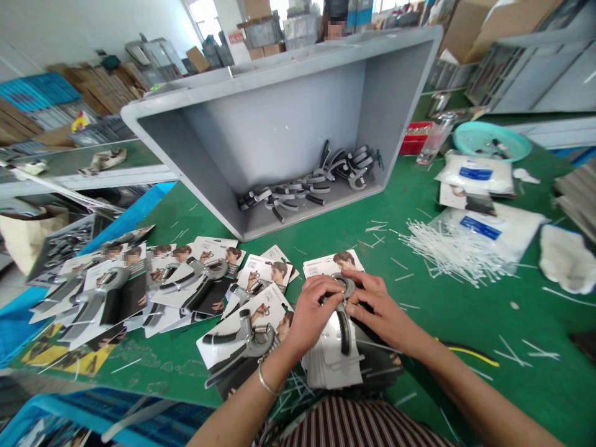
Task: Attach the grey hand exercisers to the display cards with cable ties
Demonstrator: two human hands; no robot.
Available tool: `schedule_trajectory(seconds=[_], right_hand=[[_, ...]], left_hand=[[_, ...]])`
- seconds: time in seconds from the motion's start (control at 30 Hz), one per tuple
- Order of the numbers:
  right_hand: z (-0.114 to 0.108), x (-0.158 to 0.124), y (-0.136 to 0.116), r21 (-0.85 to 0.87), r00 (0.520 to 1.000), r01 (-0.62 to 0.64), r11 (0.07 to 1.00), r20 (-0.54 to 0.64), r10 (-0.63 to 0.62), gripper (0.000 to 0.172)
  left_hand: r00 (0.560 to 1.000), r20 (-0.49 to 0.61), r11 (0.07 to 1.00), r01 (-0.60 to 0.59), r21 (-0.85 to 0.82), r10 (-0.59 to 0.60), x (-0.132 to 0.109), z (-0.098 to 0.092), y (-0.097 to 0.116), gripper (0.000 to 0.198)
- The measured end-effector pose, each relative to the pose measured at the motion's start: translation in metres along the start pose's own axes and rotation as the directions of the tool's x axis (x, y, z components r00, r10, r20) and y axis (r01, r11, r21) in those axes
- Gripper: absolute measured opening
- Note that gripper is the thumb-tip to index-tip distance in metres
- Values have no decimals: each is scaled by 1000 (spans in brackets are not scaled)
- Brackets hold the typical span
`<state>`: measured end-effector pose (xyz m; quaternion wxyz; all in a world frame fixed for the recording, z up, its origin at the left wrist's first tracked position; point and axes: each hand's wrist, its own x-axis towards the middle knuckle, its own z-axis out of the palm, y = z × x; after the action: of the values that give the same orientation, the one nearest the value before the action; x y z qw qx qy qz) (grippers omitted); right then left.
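Observation:
In front of me my left hand [314,310] and my right hand [376,308] close their fingers around the coil end of a grey and black hand grip strengthener [345,335]. It lies on top of a stack of printed backing cards [321,372]. My fingertips hide most of the spring, and I cannot make out any small piece between them. To the left, another grip strengthener [251,338] rests on its card, close to my left wrist. Several more carded grip strengtheners [112,292] overlap further left.
A grey crate [279,130] tipped on its side holds loose grip strengtheners [335,171]. Right of me lie a pile of white cable ties [459,254], plastic packs [475,174], a yellow-handled tool [472,352] and a turquoise bowl [493,133]. A person [336,18] is behind the crate.

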<state>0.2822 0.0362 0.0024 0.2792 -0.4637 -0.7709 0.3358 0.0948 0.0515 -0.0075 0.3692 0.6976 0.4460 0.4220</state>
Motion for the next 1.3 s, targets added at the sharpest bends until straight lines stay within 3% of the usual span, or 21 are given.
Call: schedule_trajectory(seconds=[0.17, 0.3, 0.4, 0.53, 0.67, 0.77, 0.9, 1.0, 1.1, 1.17, 1.23, 1.3], right_hand=[[1, 1, 1, 34, 1000, -11, 999, 0, 11, 21], [6, 2, 1, 66, 995, -41, 997, -85, 47, 18], [9, 3, 1, 82, 986, -65, 995, -148, 77, 17], [12, 4, 3, 98, 984, -43, 994, -165, 59, 9], [15, 4, 7, 116, 966, -22, 993, -253, 51, 19], [19, 4, 7, 149, 951, -22, 989, -302, 67, 21], [25, 7, 6, 125, 935, -44, 991, -344, 85, 14], [21, 4, 5, 103, 932, -42, 994, -353, 76, 10], [8, -13, -2, 54, 959, -19, 998, -280, 33, 11], [-1, -30, -9, -17, 990, 5, 1000, -143, -8, 12], [-5, -44, -20, -134, 1000, 30, 990, 4, -29, 13], [-3, -52, -30, -259, 994, 57, 964, 104, -30, 12]], left_hand=[[999, -2, 999, -52, 1, 52, -2, 1, -4, 7], [994, 71, 996, -87, -1, 87, -4, -5, -2, 10], [994, 104, 999, -26, -21, 28, -1, -10, 1, 13], [998, 9, 996, 56, 66, -57, 5, -10, 15, 13], [987, 23, 950, -160, 269, 160, -4, 5, 31, 12], [948, 172, 849, -316, 423, 267, -24, 22, 30, 13], [893, 372, 704, -435, 562, 255, -48, 33, 19, 14], [921, 328, 729, -372, 574, 212, -55, 24, 22, 13], [988, 103, 771, -156, 617, 117, -64, 6, 30, 45], [998, 22, 760, -55, 648, 54, -72, -2, 32, 60], [999, 36, 757, -29, 653, 7, -78, -5, 31, 56], [998, 63, 771, -25, 636, -19, -81, -6, 29, 39]])
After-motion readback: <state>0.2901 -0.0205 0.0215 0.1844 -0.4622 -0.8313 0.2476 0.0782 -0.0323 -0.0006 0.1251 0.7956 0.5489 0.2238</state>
